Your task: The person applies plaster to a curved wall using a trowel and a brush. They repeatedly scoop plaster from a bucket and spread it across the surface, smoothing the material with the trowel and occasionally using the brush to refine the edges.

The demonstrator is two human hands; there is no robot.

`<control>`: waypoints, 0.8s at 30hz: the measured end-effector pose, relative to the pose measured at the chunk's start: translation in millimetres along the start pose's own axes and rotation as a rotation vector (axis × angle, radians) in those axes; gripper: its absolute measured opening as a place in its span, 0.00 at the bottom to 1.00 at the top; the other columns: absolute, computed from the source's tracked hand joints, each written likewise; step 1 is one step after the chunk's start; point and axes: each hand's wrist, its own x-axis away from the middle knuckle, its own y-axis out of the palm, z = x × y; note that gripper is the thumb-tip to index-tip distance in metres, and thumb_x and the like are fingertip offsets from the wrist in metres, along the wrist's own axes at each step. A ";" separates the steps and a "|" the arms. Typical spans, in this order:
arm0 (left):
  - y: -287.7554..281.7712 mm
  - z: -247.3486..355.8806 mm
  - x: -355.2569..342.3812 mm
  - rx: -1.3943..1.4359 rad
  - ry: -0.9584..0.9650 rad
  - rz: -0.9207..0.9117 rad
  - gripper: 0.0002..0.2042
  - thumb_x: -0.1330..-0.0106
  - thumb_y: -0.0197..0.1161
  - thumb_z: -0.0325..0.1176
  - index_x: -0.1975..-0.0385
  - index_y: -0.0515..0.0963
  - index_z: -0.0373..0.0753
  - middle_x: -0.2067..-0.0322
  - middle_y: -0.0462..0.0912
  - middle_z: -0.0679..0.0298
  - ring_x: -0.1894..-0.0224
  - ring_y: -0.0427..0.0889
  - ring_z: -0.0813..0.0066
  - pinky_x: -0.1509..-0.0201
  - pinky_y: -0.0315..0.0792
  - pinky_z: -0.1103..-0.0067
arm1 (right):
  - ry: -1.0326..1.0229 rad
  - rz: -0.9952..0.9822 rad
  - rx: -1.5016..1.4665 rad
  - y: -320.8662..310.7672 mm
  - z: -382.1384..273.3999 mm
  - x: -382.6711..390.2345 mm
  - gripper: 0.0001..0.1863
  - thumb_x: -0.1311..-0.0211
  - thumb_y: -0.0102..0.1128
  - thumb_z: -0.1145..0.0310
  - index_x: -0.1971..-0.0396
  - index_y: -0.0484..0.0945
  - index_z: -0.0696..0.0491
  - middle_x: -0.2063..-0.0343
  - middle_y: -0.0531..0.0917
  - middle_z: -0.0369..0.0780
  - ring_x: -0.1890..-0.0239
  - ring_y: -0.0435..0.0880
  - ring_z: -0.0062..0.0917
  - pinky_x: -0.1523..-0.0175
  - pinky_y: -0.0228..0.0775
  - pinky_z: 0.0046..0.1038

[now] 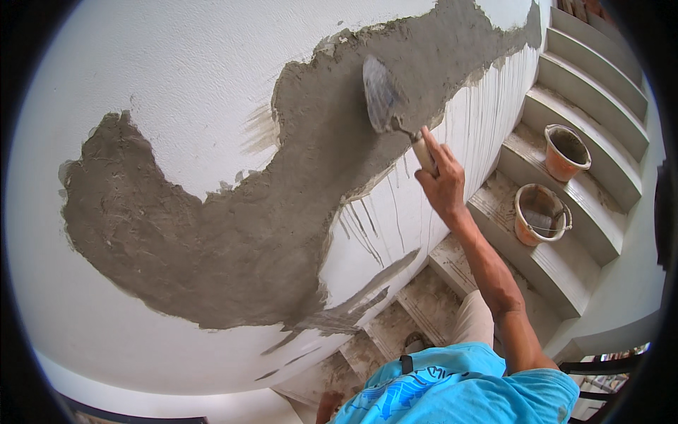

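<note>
My right hand [443, 177] is closed round the pale handle of a trowel [382, 95], arm stretched up and forward. The trowel's broad, pointed metal blade lies over the band of wet grey mortar [233, 240] on the white wall [191, 78]; whether it presses flat cannot be made out. The mortar runs in a wide, ragged-edged strip from lower left to upper right. Only a small part of my left hand or forearm [329, 408] shows low beside my blue shirt, its fingers hidden.
Concrete stairs [586, 92] curve up on the right, smeared with mortar. Two orange buckets stand on separate steps: one higher [566, 157], one lower [531, 225] with a wire handle and grey residue inside. A dark railing [600, 367] is at lower right. Grey drips streak the wall below the mortar.
</note>
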 end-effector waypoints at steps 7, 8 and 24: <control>5.5 -1.5 0.9 0.012 0.004 -0.001 0.11 0.31 0.62 0.35 0.63 0.82 0.33 0.72 0.84 0.59 0.79 0.83 0.65 0.78 0.79 0.71 | -0.148 -0.233 0.089 -4.3 7.8 28.6 0.44 0.57 0.64 0.84 0.32 0.74 0.46 0.67 0.81 0.41 0.72 0.81 0.31 0.65 0.78 0.34; 6.6 -2.2 0.8 0.015 0.004 -0.001 0.11 0.31 0.62 0.35 0.63 0.82 0.33 0.72 0.84 0.59 0.79 0.83 0.65 0.78 0.79 0.71 | -0.149 -0.305 0.075 -8.3 6.2 38.5 0.44 0.58 0.64 0.84 0.33 0.75 0.46 0.67 0.81 0.42 0.71 0.81 0.32 0.65 0.78 0.34; 16.0 6.5 -5.7 0.044 0.002 -0.008 0.10 0.31 0.62 0.35 0.64 0.82 0.32 0.72 0.84 0.59 0.80 0.83 0.66 0.78 0.80 0.71 | -0.083 -0.283 0.100 -9.7 4.7 46.5 0.45 0.58 0.67 0.83 0.33 0.75 0.40 0.66 0.80 0.40 0.71 0.82 0.33 0.64 0.79 0.34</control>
